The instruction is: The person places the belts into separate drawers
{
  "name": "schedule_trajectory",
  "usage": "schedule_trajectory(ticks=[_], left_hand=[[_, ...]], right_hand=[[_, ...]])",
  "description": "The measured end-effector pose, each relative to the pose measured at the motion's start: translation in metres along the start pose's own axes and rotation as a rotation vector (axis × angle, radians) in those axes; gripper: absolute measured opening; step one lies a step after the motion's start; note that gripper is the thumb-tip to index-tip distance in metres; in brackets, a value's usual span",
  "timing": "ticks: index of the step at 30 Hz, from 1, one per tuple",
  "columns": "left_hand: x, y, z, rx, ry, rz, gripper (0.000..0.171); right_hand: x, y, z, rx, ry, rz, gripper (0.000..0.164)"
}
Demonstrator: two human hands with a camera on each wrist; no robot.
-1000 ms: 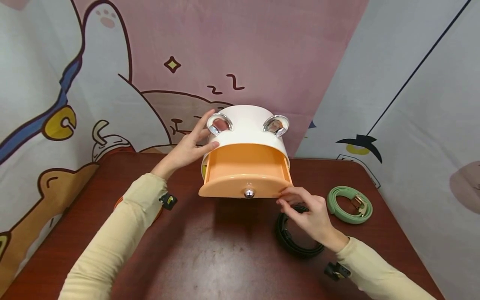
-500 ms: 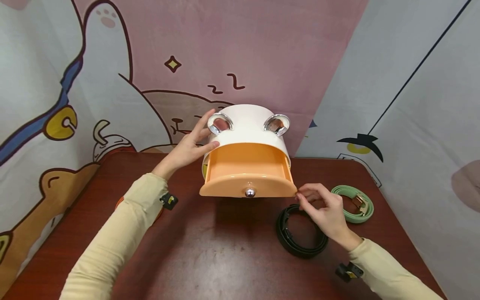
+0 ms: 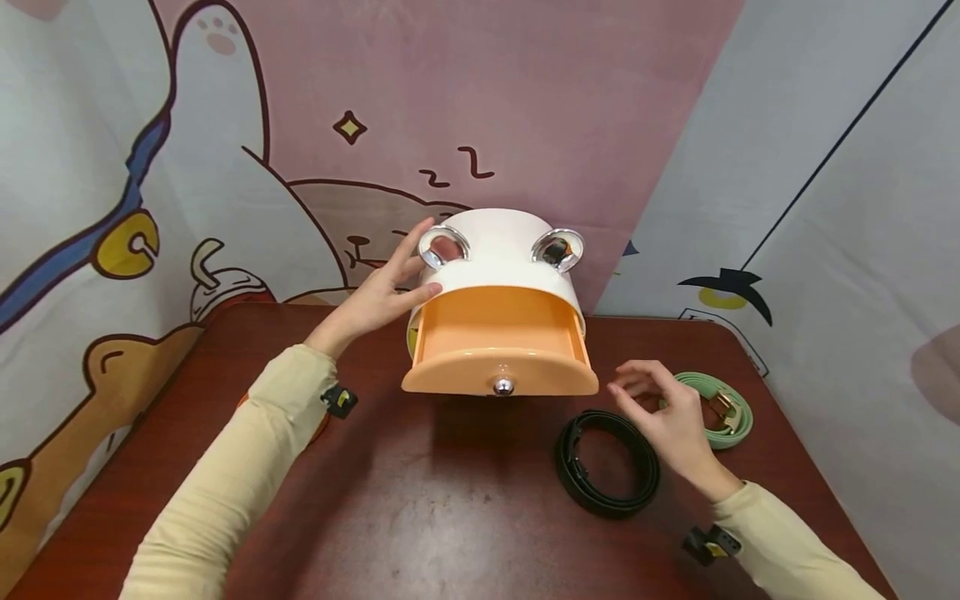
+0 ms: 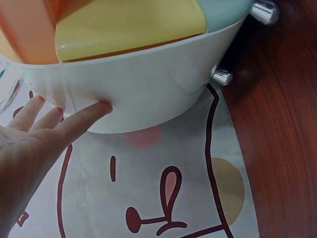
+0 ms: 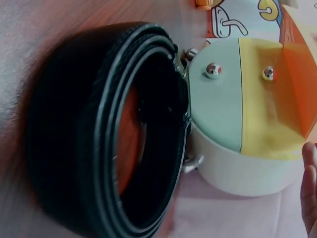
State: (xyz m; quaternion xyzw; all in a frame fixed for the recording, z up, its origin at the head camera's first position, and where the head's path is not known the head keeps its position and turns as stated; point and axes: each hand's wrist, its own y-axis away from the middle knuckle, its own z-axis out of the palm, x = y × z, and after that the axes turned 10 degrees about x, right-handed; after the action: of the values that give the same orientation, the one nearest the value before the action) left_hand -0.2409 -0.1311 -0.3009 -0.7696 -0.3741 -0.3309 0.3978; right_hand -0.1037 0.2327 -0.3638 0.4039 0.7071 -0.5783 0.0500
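Note:
A white drawer cabinet (image 3: 498, 242) with two round chrome knobs on top stands at the table's back. Its orange top drawer (image 3: 457, 377) is pulled out and looks bare inside. Below it, the wrist views show a yellow drawer (image 4: 133, 29) and a green drawer (image 5: 215, 101), both pushed in. My left hand (image 3: 378, 296) rests on the cabinet's left side, fingers extended. Just right of the drawer's corner, my right hand (image 3: 670, 412) hovers with loosely bent fingers, holding nothing. A coiled black belt (image 3: 611, 505) lies close beside that hand, on the table.
Behind the right hand lies a coiled green belt (image 3: 703, 383) with a gold buckle, partly covered. An orange item (image 3: 318, 430) is mostly hidden by the left forearm. The brown table (image 3: 450, 525) meets a cartoon-printed cloth (image 3: 555, 108) at the back.
My right hand has let go of the orange drawer's right corner and moved away to the right, uncovering more of the black belt. The left hand and drawer stay in place.

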Motion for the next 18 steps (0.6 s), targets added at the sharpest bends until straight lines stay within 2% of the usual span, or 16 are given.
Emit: schedule_trajectory(ticks=[4, 7, 11, 13, 18], left_hand=[[0.015, 0.003, -0.002, -0.015, 0.001, 0.000, 0.081], [0.008, 0.000, -0.001, -0.012, 0.005, -0.001, 0.082], [-0.011, -0.005, -0.001, -0.013, 0.017, 0.000, 0.084], [-0.016, -0.006, -0.001, -0.016, 0.021, -0.007, 0.084], [-0.014, -0.005, -0.002, -0.025, 0.028, -0.034, 0.083]], right_hand=[[0.022, 0.007, -0.007, -0.032, 0.096, 0.084, 0.035], [0.038, 0.012, -0.013, -0.075, 0.151, 0.180, 0.033], [0.050, 0.015, -0.020, -0.143, 0.206, 0.301, 0.030], [0.054, 0.016, -0.023, -0.163, 0.229, 0.327, 0.030], [0.061, 0.018, -0.029, -0.179, 0.243, 0.352, 0.029]])
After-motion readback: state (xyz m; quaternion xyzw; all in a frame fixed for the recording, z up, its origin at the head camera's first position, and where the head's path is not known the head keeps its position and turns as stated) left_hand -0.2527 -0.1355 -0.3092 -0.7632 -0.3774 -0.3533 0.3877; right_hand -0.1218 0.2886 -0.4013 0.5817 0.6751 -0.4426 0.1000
